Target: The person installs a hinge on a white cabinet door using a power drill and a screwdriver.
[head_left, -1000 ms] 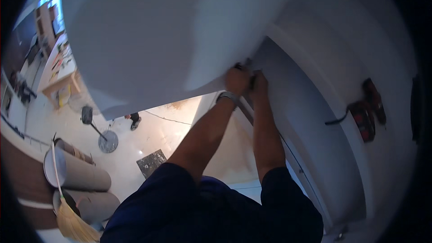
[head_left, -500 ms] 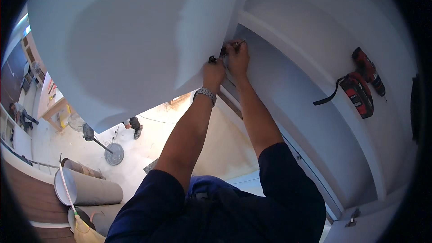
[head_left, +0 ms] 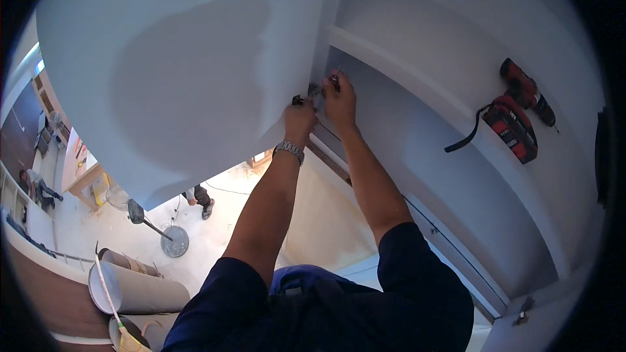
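Relative to the frame one second ago, the right hand (head_left: 340, 101) stands farther up than the left hand (head_left: 300, 122) instead of level with it. White panel (head_left: 189, 78): left of both hands, edge beside the left hand. Cabinet interior (head_left: 417, 137): right of the right hand. Red-and-black drill (head_left: 529, 94): well apart, right of both hands. Dark fitting (head_left: 298, 100): at the left fingertips. For good control, keep the left hand steady at the panel edge and move only the right fingers. Left hand: fingers curled; grip on the fitting cannot be confirmed. Right hand: fingertips pinched around a small slim item (head_left: 335, 81), kind unclear
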A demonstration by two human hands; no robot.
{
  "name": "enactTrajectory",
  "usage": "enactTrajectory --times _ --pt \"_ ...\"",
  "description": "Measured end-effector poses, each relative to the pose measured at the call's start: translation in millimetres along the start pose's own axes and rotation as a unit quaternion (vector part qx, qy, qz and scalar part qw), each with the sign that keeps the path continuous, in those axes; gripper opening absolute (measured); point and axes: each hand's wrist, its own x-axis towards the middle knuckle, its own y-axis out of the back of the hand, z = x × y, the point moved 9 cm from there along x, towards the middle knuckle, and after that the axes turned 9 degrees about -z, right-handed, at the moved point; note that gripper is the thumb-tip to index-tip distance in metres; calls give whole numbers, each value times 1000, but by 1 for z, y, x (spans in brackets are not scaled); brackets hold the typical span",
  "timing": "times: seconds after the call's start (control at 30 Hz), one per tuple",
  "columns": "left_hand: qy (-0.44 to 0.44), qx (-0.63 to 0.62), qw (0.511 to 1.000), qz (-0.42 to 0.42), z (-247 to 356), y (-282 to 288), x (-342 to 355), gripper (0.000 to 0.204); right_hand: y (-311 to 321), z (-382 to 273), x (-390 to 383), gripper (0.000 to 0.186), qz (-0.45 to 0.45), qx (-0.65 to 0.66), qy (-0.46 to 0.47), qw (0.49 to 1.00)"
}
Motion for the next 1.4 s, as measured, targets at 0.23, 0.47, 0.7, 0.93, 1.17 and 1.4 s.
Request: enactTrajectory --times 0.23,0.47,0.7,0.93,1.17,1.4 --pt "8 -22 1000 2 10 -1 -10 31 9 9 -16 33 -164 -181 -44 969" --pt "2 -42 999 4 10 -3 -12 30 7 -14 -17 33 -190 -285 31 939" --pt "21 -42 999 -2 5 1 -8 30 -4 -14 -13 32 -167 -278 83 942" --pt "13 -12 1000 16 11 2 -13 32 -6 -11 -13 33 -173 -295 50 938" --pt "17 -23 1000 4 12 -2 -16 30 0 -13 -14 31 -157 -322 32 933" --pt "-20 -40 999 24 14 5 -10 34 -11 -18 -13 29 -164 -355 63 918"
